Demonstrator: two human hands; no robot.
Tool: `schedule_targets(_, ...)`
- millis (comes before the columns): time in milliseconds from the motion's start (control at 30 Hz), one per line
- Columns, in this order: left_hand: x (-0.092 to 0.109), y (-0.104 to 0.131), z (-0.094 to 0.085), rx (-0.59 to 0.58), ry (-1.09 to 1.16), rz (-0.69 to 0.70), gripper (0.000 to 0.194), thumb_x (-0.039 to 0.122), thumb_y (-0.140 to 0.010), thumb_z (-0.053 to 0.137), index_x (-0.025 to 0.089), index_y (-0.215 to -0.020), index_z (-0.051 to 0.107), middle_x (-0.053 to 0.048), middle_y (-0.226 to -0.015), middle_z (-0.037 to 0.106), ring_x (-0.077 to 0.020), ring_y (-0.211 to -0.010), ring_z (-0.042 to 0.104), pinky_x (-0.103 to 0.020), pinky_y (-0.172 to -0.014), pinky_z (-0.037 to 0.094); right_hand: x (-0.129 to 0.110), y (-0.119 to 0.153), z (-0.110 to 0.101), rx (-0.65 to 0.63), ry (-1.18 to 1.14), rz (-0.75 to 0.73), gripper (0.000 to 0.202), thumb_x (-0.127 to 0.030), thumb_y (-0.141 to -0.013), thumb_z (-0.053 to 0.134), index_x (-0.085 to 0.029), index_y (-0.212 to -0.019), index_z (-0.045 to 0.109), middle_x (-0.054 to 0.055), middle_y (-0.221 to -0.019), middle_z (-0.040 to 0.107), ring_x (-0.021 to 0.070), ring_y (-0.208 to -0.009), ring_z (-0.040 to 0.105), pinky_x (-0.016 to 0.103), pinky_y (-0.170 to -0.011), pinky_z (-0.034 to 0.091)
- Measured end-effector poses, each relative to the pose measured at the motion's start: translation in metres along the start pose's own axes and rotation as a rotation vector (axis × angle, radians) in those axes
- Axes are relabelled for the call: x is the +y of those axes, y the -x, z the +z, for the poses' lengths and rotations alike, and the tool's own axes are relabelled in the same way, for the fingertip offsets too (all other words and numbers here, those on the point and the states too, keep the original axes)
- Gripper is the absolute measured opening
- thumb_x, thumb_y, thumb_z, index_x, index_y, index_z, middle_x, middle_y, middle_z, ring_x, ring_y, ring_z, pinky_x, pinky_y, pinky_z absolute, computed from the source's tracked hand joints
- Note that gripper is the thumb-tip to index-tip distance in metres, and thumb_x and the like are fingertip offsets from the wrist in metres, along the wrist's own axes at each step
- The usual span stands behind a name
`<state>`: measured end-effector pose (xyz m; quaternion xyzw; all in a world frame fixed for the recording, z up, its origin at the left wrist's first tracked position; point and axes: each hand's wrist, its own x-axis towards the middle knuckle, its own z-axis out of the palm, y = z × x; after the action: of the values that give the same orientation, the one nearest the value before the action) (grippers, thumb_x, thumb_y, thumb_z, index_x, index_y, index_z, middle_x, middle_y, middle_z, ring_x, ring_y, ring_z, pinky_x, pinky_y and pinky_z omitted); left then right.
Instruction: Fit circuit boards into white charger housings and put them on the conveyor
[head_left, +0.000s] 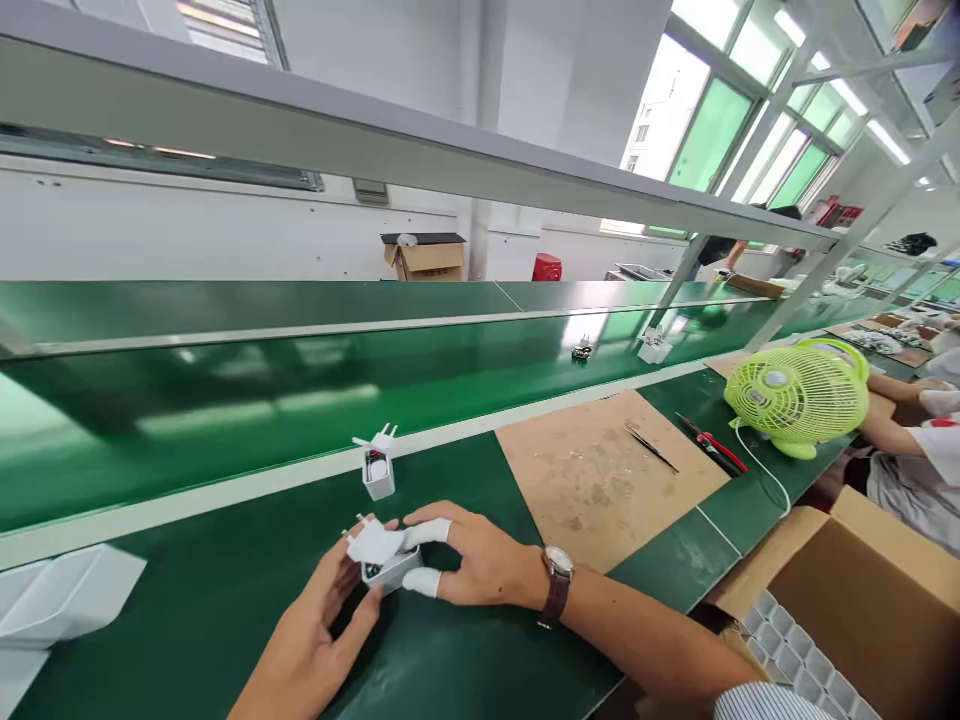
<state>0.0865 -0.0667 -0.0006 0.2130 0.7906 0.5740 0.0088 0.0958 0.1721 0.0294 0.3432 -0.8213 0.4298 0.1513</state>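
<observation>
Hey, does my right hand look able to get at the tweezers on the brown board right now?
Probably yes: nothing seems to stand between your right hand and the tweezers on the brown board, though it would likely have to leave the white charger housing first.

Green bench (187, 620), white plug case (394, 573)
The fan (799, 395) is lime green, the watch strap (555, 600) brown, the sleeve (761, 703) stripy.
</observation>
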Motion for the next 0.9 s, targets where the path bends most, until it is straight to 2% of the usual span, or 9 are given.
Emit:
schedule_targets(100, 0.005, 0.000, -0.001, -0.106, 0.029, -0.008, 0.068, 0.048, -0.102, 0.054, 0.033, -0.162, 0.025, -0.012, -0.158, 0.048, -0.0307, -0.141, 0.052, -0.053, -0.116, 0.041, 0.001, 0.002, 0.004, -0.073, 0.098, -0.060, 0.038, -0.027, -0.102, 0.068, -0.020, -0.138, 0.055, 0.013, -0.140, 0.059, 0.0221, -0.128, 0.060, 0.033, -0.109, 0.052)
schedule_targets(167, 0.012, 0.000, -0.001, -0.127, 0.015, 0.012, 0.071, 0.045, -0.104, 0.052, 0.035, -0.164, 0.015, -0.012, -0.160, 0.045, -0.0299, -0.144, 0.049, -0.059, -0.119, 0.036, 0.002, 0.004, 0.004, -0.080, 0.150, -0.089, 0.032, -0.028, -0.105, 0.062, -0.020, -0.136, 0.058, 0.013, -0.138, 0.061, 0.0232, -0.123, 0.063, 0.034, -0.105, 0.056)
schedule_targets(300, 0.023, -0.002, 0.000, -0.129, -0.025, 0.073, 0.085, 0.039, -0.103, 0.054, 0.036, -0.165, -0.004, -0.013, -0.165, 0.035, -0.0304, -0.149, 0.042, -0.067, -0.122, 0.027, 0.002, 0.004, -0.001, -0.079, 0.192, -0.127, 0.034, -0.021, -0.105, 0.055, -0.019, -0.139, 0.057, 0.015, -0.133, 0.062, 0.0249, -0.114, 0.067, 0.036, -0.094, 0.061)
schedule_targets(433, 0.029, -0.001, -0.001, -0.112, -0.023, 0.132, 0.096, 0.035, -0.100, 0.062, 0.034, -0.164, -0.010, -0.015, -0.168, 0.030, -0.0313, -0.154, 0.032, -0.067, -0.125, 0.025, -0.006, 0.001, -0.009, -0.009, 0.187, -0.186, 0.038, -0.014, -0.102, 0.055, -0.021, -0.140, 0.055, 0.015, -0.133, 0.061, 0.0256, -0.118, 0.064, 0.038, -0.097, 0.060)
schedule_targets(500, 0.031, 0.001, -0.002, -0.105, -0.015, 0.164, 0.100, 0.034, -0.098, 0.066, 0.033, -0.164, -0.009, -0.016, -0.168, 0.029, -0.0311, -0.155, 0.030, -0.065, -0.126, 0.026, -0.010, -0.001, -0.010, 0.015, 0.166, -0.182, 0.039, -0.011, -0.101, 0.056, -0.023, -0.139, 0.055, 0.014, -0.135, 0.059, 0.0249, -0.119, 0.063, 0.039, -0.099, 0.059)
schedule_targets(567, 0.033, 0.002, -0.002, -0.101, -0.008, 0.192, 0.101, 0.032, -0.097, 0.069, 0.032, -0.165, -0.007, -0.016, -0.167, 0.032, -0.0306, -0.154, 0.033, -0.061, -0.127, 0.028, -0.010, -0.001, -0.010, -0.015, 0.146, -0.167, 0.037, -0.009, -0.100, 0.055, -0.022, -0.134, 0.057, 0.014, -0.131, 0.060, 0.0237, -0.112, 0.065, 0.037, -0.093, 0.061)
schedule_targets(700, 0.033, 0.002, 0.001, -0.054, -0.015, 0.212, 0.092, 0.028, -0.097, 0.068, 0.032, -0.165, 0.005, -0.014, -0.156, 0.049, -0.0278, -0.147, 0.045, -0.053, -0.124, 0.035, -0.002, 0.002, -0.003, -0.106, 0.118, -0.116, 0.025, -0.009, -0.098, 0.054, -0.020, -0.119, 0.062, 0.012, -0.118, 0.063, 0.0220, -0.096, 0.065, 0.033, -0.079, 0.061)
schedule_targets(800, 0.032, 0.003, 0.002, 0.005, -0.024, 0.217, 0.084, 0.028, -0.097, 0.069, 0.032, -0.163, 0.017, -0.011, -0.143, 0.060, -0.0261, -0.134, 0.056, -0.047, -0.116, 0.043, 0.001, 0.004, 0.002, -0.078, 0.138, -0.106, 0.028, -0.011, -0.100, 0.053, -0.019, -0.126, 0.060, 0.013, -0.120, 0.063, 0.0234, -0.099, 0.065, 0.035, -0.081, 0.061)
schedule_targets(900, 0.032, 0.004, 0.001, 0.047, -0.005, 0.196, 0.078, 0.031, -0.098, 0.068, 0.031, -0.161, 0.022, -0.011, -0.137, 0.062, -0.0252, -0.124, 0.060, -0.044, -0.109, 0.047, -0.002, 0.004, 0.004, -0.092, 0.153, -0.070, 0.032, -0.017, -0.104, 0.053, -0.018, -0.136, 0.054, 0.014, -0.120, 0.063, 0.0249, -0.101, 0.064, 0.037, -0.081, 0.061)
